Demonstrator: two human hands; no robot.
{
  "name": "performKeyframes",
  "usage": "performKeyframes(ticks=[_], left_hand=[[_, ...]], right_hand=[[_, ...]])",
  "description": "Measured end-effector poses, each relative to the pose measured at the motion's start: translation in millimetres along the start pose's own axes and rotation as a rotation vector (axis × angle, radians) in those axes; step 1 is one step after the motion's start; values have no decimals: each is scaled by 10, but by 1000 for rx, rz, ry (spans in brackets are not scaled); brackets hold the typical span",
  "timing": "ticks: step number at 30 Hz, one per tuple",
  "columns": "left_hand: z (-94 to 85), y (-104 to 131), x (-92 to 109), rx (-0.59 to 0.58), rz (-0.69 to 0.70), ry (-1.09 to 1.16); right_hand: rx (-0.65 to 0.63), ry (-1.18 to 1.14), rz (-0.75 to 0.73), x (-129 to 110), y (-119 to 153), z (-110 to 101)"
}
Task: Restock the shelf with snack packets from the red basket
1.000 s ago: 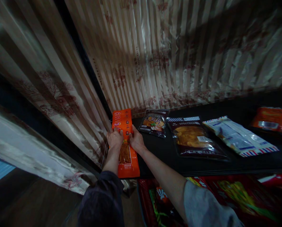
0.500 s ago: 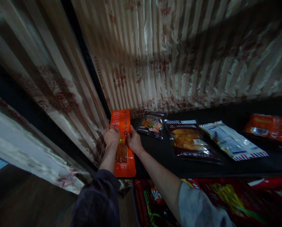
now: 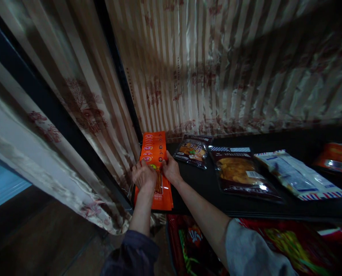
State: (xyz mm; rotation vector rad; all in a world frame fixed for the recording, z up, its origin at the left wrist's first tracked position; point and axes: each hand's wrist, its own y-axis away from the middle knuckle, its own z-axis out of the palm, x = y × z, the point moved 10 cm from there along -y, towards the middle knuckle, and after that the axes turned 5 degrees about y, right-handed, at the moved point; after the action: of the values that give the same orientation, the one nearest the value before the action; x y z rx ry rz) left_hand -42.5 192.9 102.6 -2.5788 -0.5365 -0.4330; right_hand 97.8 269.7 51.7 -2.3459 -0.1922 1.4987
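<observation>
Several orange snack packets (image 3: 162,199) lie overlapping in a pile at the left end of a black shelf (image 3: 199,191). The top one has a clear window showing brown sticks. My left hand (image 3: 144,175) is closed on the pile's left side, its fingers bent and partly hidden. On the opposite edge my right hand (image 3: 171,168) grips with thumb and fingers. Just right of it lies a small dark packet of potato slices (image 3: 192,150).
Farther right are a larger dark snack packet (image 3: 239,170), a white-and-blue packet (image 3: 300,176) and an orange packet (image 3: 337,157). Striped curtains (image 3: 171,69) hang behind and left, with a black post (image 3: 121,73) at the corner. Below, a bin holds red packets (image 3: 291,241).
The view has shifted slightly left. My left hand has slid down and toward me along the orange packets, and an orange edge now shows below it on the left. My right hand keeps its hold.
</observation>
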Motion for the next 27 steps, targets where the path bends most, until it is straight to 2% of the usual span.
performKeyframes(ticks=[7,14,23,27], left_hand=[[101,47,-114,-62,-68,62],[184,-46,-148,-59,-68,109],[299,-15,-139,-34,-7,82],[291,1,-148,-30,-36,66]], right_hand=[[-1,-10,-8,23,0,10],[-3,2,33,58,2,4],[-14,17,48,57,15,4],[-7,-3,64,53,31,-16]])
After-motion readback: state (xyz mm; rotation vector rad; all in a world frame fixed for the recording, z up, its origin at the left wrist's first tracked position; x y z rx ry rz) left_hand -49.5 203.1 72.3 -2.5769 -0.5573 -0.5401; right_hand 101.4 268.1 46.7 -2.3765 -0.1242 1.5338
